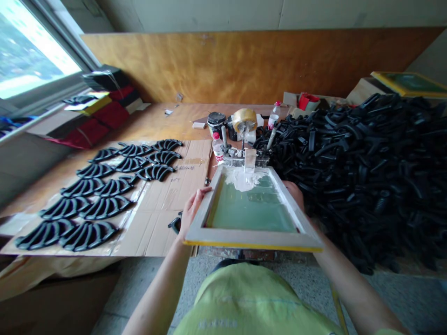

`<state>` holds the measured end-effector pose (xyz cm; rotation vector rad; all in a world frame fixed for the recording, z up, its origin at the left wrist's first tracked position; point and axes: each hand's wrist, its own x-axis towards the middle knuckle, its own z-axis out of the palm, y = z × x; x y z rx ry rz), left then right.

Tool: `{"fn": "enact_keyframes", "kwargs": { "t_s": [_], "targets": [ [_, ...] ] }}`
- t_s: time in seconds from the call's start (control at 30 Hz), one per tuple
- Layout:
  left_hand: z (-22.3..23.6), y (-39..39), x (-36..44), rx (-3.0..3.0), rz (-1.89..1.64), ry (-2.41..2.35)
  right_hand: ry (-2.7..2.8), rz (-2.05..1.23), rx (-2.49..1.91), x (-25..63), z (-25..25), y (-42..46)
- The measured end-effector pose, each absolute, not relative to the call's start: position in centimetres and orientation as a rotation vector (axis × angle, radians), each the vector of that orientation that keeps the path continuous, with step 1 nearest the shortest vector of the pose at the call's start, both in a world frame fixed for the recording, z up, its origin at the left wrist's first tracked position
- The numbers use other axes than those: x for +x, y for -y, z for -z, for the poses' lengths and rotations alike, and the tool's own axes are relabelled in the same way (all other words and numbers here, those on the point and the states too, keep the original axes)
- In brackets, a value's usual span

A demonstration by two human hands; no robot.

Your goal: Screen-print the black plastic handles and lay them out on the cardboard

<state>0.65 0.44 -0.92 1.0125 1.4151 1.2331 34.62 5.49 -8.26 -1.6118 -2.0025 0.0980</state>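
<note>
1. Head view: the left hand (191,208) grips the left rail of the screen-printing frame (252,238), fingers closed over its edge.
2. The right hand (295,194) is mostly hidden behind the right rail; I cannot tell its fingers' state.
3. The frame is tilted up on its clamp (245,158), so the space under it is free.
4. Printed black pieces (98,195) lie apart on cardboard (164,218), probably for drying; unprinted black parts (366,163) are piled on the right of the bench (157,123).

The person wears a light yellow-green top with short sleeves, its cloth smooth and loose across the chest, with a faint band of pale lettering low on the front that is too blurred to read. Both forearms are bare from the elbow down, with no watch, bracelet or glove showing on either. The left hand (191,210) and the right hand (295,194) are bare too, with no rings to be seen on the fingers that show.
</note>
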Motion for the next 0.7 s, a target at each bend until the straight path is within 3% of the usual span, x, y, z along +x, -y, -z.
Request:
{"fn": "enact_keyframes", "kwargs": {
  "t_s": [0.13, 0.3, 0.4, 0.57, 0.7],
  "targets": [
    [5.9, 1.7, 0.1, 0.932, -0.965, -1.424, 1.864, -0.01, -1.536, 33.0, 4.9, -9.3],
    [10.8, 1.4, 0.5, 0.959, -0.963, -1.419, 2.3, -0.05, -1.48, 27.0, 3.6, -13.7],
    [11.8, 1.2, 0.4, 1.004, -0.928, -1.463, 2.454, -0.126, -1.609, 26.3, 4.1, -14.2],
    [12.5, 1.3, 0.1, 1.052, -0.929, -1.465, 2.373, 0.009, -1.811, 26.0, 5.7, -12.4],
    [12.8, 1.4, 0.1, 1.072, -0.939, -1.449, 2.463, -0.047, -1.612, 24.7, 6.6, -9.2]
  ]
}}
